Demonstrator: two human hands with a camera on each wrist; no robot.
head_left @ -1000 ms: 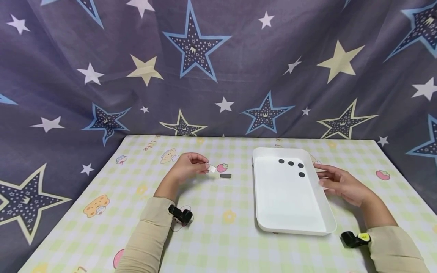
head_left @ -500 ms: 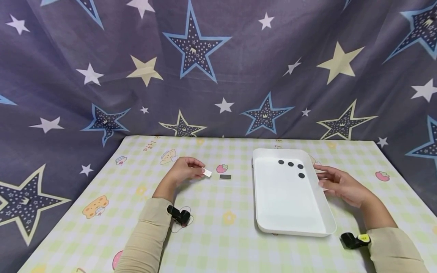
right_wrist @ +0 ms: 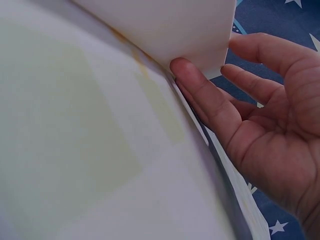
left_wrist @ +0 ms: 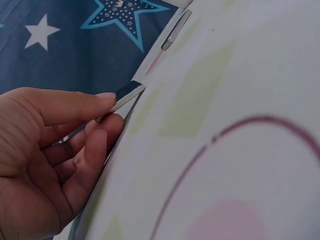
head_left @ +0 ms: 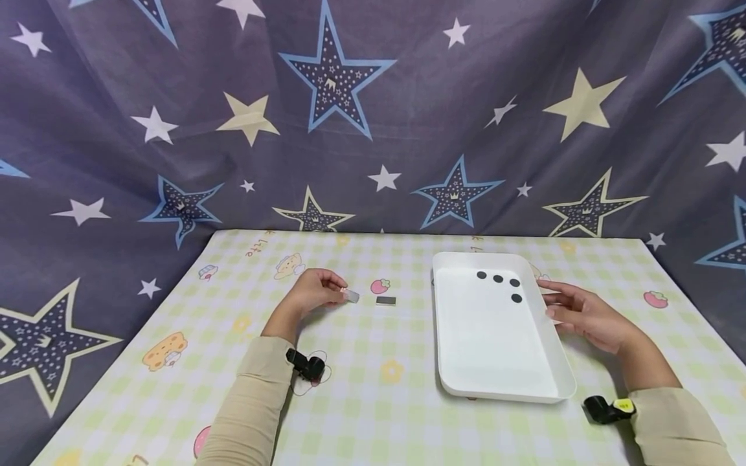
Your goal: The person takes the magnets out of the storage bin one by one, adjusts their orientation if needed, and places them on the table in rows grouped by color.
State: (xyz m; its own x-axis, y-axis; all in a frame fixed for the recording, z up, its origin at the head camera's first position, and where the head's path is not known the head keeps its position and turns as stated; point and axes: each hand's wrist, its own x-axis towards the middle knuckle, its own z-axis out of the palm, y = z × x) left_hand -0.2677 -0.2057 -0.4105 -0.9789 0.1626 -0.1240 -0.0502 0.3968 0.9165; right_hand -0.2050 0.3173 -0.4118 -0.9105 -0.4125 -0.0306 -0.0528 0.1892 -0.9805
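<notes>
From my remote station I saw the left hand pinching a small, flat grey rectangle over the green-and-white checked cloth, near a dark-topped rectangular piece. The right hand, fingers loosely spread, touched the shallow white tray along its right wall.

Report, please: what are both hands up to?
Left hand: pinching small flat rectangular piece. Right hand: touching right side of white tray. Possibly in the way: dark-topped rectangular piece lying between left hand and tray.
</notes>
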